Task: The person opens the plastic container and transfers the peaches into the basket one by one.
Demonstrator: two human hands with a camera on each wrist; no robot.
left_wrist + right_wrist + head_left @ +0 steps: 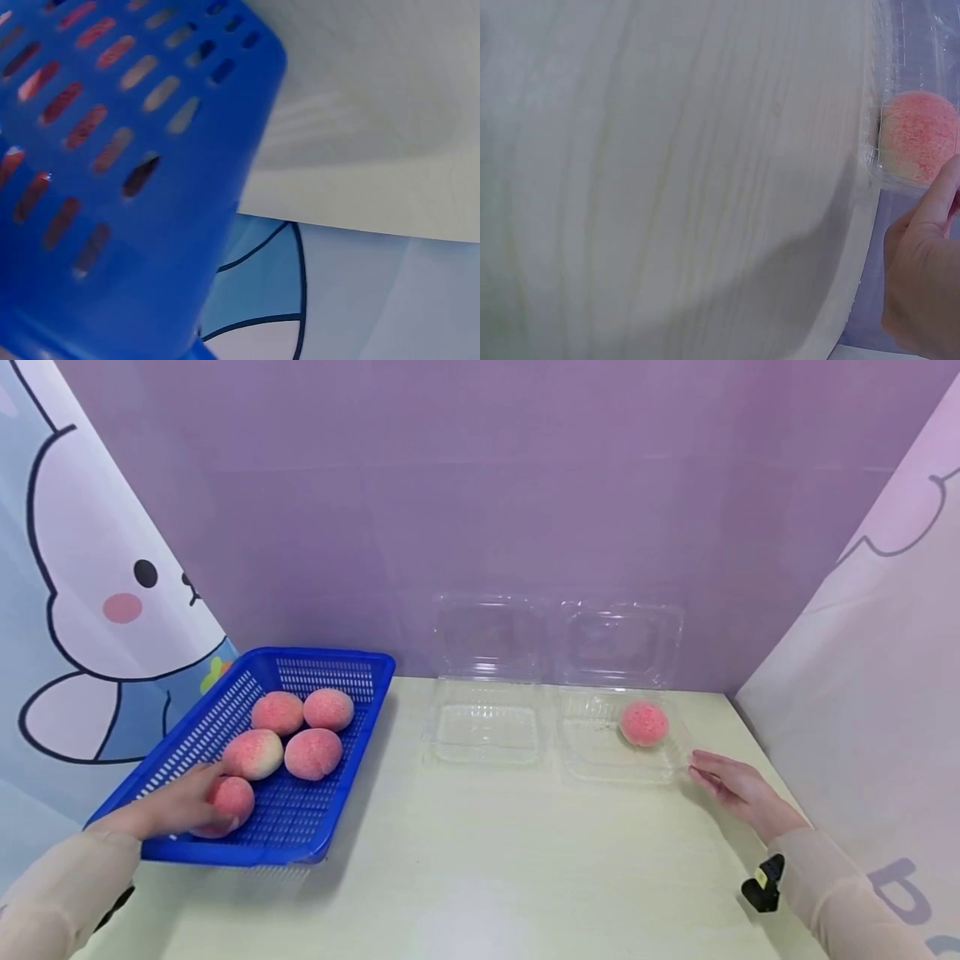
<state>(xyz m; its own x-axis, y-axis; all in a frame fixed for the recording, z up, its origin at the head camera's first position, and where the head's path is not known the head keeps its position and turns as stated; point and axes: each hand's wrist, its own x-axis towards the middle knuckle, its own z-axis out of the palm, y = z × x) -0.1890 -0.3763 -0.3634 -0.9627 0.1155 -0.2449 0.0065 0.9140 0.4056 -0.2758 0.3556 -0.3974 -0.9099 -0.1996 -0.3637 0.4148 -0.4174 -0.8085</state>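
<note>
My left hand (183, 802) reaches into the blue basket (337, 802) and grips a pink peach (234, 799) at its near left. Several other peaches (313, 754) lie farther back in the basket. The left wrist view shows mostly the basket's slotted wall (180, 187), and the hand is out of it. On the right, my right hand (738, 789) pinches the rim of a clear plastic box (600, 768) with fingertips together. Its lid stands raised behind, and one peach (643, 723) sits inside. In the right wrist view, the thumb (941, 195) points at that box.
A second clear box (487, 735) with its lid up stands left of the first, nothing visible inside. Both are on a pale wooden table (465, 860). A purple backdrop (465, 527) rises behind, and printed sheets (97, 610) flank both sides.
</note>
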